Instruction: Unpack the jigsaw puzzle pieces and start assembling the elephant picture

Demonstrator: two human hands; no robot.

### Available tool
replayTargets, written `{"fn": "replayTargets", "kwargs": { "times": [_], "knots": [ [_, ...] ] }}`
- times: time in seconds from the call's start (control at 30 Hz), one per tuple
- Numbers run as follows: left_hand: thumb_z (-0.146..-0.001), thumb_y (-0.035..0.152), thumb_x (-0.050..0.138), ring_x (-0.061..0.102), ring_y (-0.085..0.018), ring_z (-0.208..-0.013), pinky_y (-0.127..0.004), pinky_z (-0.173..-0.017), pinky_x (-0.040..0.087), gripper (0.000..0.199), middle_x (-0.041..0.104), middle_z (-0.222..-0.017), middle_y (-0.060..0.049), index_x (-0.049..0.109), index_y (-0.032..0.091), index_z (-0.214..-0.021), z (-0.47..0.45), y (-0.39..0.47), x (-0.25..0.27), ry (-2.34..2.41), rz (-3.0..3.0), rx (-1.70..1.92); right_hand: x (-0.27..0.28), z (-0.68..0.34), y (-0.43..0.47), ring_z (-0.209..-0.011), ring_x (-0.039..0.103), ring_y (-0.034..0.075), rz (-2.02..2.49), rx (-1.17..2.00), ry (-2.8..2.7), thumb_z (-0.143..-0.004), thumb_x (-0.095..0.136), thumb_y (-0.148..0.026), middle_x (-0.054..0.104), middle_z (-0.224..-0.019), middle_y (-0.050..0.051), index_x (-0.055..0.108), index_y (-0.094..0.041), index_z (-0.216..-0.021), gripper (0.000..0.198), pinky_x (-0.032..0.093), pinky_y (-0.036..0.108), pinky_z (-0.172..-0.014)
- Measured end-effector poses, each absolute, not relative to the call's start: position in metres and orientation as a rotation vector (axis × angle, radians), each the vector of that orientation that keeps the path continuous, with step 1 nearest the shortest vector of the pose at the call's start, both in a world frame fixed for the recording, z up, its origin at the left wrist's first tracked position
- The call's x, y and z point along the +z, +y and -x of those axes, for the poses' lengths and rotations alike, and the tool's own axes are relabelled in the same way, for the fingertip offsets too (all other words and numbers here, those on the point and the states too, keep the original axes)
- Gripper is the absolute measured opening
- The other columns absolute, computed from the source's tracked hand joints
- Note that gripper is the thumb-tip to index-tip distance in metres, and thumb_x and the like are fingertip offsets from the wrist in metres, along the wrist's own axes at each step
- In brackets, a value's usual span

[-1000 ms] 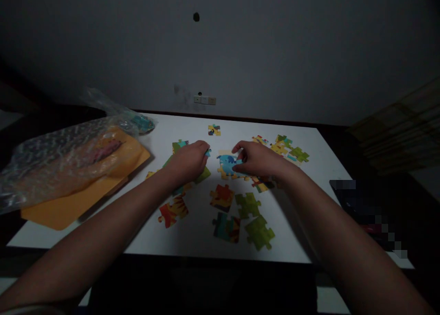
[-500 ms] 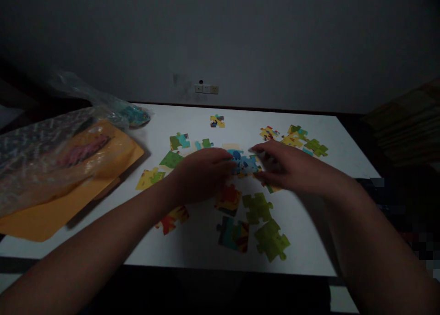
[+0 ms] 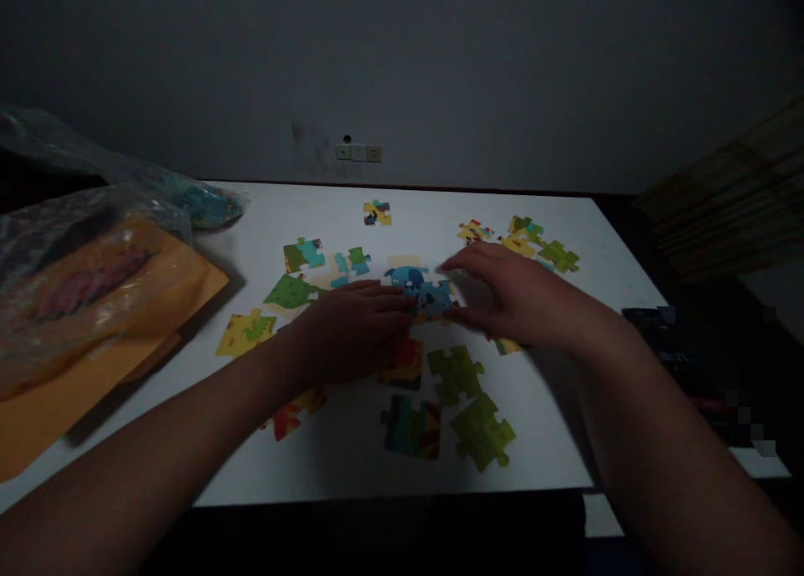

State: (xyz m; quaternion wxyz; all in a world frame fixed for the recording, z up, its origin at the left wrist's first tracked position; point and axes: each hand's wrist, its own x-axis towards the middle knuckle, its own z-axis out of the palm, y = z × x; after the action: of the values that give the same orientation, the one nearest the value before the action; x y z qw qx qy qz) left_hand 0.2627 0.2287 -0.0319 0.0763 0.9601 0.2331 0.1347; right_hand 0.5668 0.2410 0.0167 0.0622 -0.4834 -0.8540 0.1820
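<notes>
Two joined-looking blue jigsaw puzzle pieces (image 3: 430,295) with a blue animal face lie at the middle of the white table (image 3: 251,463). From the left, my left hand (image 3: 358,329) reaches over them, fingers stretched out and their tips at the pieces' left side; its thumb is hidden. At their right edge is my right hand (image 3: 515,295), thumb and fingers spread apart, the thumb tip close to the edge. Whether it touches, I cannot tell. Just nearer to me lies a red-orange piece (image 3: 405,367), partly under my left hand's shadow.
Green pieces (image 3: 483,429) and a teal and red piece (image 3: 413,425) lie near the front edge. Several pieces, including a yellow-green one (image 3: 560,256), are at the back right. An orange envelope (image 3: 201,279) and clear plastic bag (image 3: 100,249) cover the left side.
The view has shifted, so the table's contents sit further left. Both hands stay around the blue pieces; my left hand's fingers now lie flatter and straighter.
</notes>
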Motion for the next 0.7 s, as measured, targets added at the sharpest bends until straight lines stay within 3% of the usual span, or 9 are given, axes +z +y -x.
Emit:
{"fn": "replayTargets", "kwargs": {
  "times": [0.07, 0.47, 0.7],
  "knots": [
    [-0.115, 0.023, 0.05, 0.075, -0.027, -0.138, -0.049, -0.125, 0.057, 0.029, 0.078, -0.149, -0.01, 0.078, 0.021, -0.123, -0.2624, 0.2282, -0.0333, 0.699, -2.834, 0.415, 0.0115, -0.5596, 0.2434, -0.131, 0.067, 0.037, 1.32, 0.585, -2.635, -0.095, 0.084, -0.043, 0.072, -0.139, 0.014, 0.073, -0.025, -0.142, 0.052, 0.052, 0.048, -0.114],
    [-0.11, 0.023, 0.056, 0.068, -0.026, -0.148, -0.052, -0.138, 0.042, 0.024, 0.073, -0.155, -0.013, 0.074, 0.022, -0.127, -0.2676, 0.2261, -0.0393, 0.722, -2.715, 0.425, 0.0108, -0.5594, 0.2422, -0.12, 0.069, 0.033, 1.385, 0.635, -2.653, -0.094, 0.087, -0.042, 0.071, -0.128, 0.011, 0.076, -0.026, -0.137, 0.047, 0.055, 0.045, -0.104],
    [-0.11, 0.028, 0.057, 0.076, -0.027, -0.131, -0.051, -0.127, 0.054, 0.02, 0.077, -0.147, -0.012, 0.075, 0.022, -0.116, -0.2662, 0.2282, -0.0326, 0.771, -2.73, 0.416, 0.0089, -0.5549, 0.2427, -0.119, 0.068, 0.032, 1.327, 0.675, -2.649, -0.094, 0.086, -0.039, 0.071, -0.125, 0.01, 0.077, -0.028, -0.13, 0.038, 0.055, 0.045, -0.105]
  ]
}}
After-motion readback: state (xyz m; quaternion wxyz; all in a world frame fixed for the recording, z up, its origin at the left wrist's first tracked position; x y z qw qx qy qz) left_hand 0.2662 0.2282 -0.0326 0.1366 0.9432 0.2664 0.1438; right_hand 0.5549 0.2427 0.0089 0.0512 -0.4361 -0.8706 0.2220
